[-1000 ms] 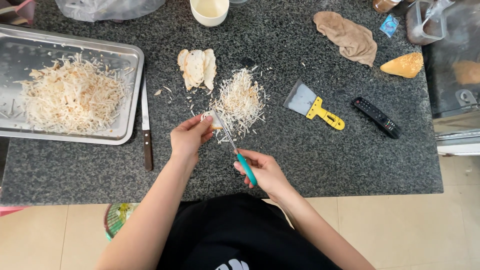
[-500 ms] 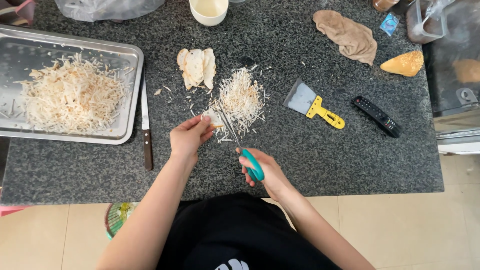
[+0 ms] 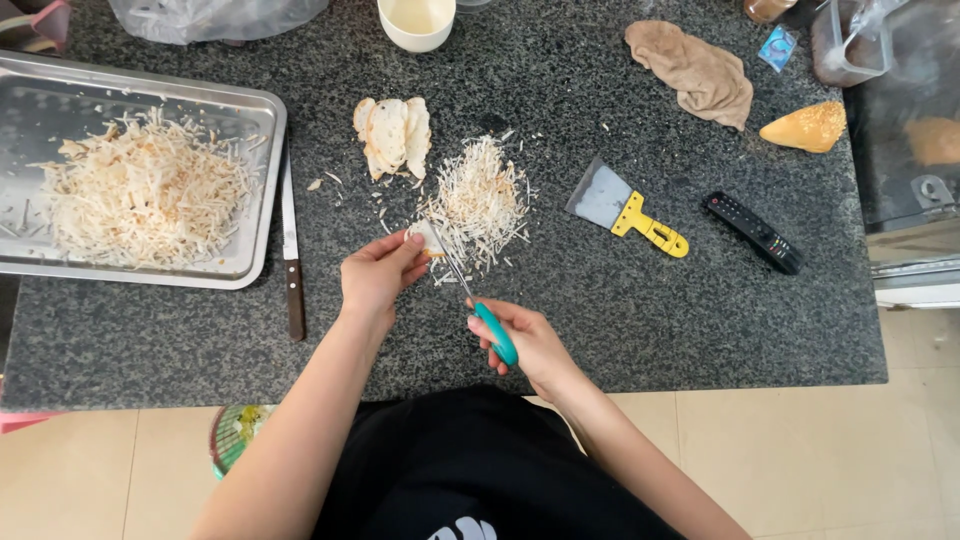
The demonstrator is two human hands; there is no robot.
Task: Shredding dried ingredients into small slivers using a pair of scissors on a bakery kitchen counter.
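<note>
A speckled dark granite counter (image 3: 620,330) carried a metal tray (image 3: 262,190), a knife (image 3: 291,255), bread slices (image 3: 392,135), a shred pile (image 3: 478,203), a scraper (image 3: 625,209), a remote (image 3: 752,232), a cloth (image 3: 692,72) and a cup (image 3: 416,20).

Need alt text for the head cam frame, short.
Over a dark granite counter, the left hand holds a pale slice while the right hand cuts it with teal-handled scissors beside a shred pile. A metal tray of shreds sits left.
</note>
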